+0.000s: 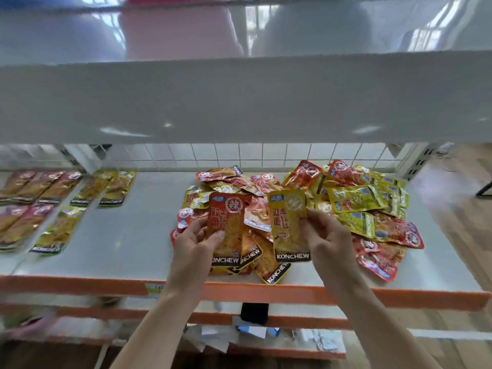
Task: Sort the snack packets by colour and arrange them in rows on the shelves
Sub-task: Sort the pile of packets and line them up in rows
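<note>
**Inspector:** Where are the hands?

**Assistant:** Both are raised over the near side of the pile (359,203) of mixed red and yellow packets, which lies on the right half of the white shelf (127,235).

**Inspector:** Left hand?

**Assistant:** The left hand (197,238) pinches a red packet (229,217) at its lower left edge, thumb on the front and fingers curled behind. The packet is upright with its label facing the camera and a black "KONCHEW" band at the bottom.

**Inspector:** Right hand?

**Assistant:** The right hand (324,235) grips a yellow packet (288,222) along its right edge in like manner — thumb in front, fingers curled round the back. It is upright, just beside the red one, with a gap between them.

**Inspector:** Sorted stock?

**Assistant:** It lies at the left end of the same shelf, blurred. The back-row red packets (40,185) lie side by side, with the back-row yellow packets (106,186) to their right. Nearer are the front-row red packets (21,225), with a front-row yellow packet (58,230) beside them. All lie flat, well apart from the pile.

**Inspector:** Surroundings?

**Assistant:** A white upper shelf (239,97) is overhead, an orange front rail (266,291) runs below the hands, and a white tiled wall (239,155) stands behind.
</note>
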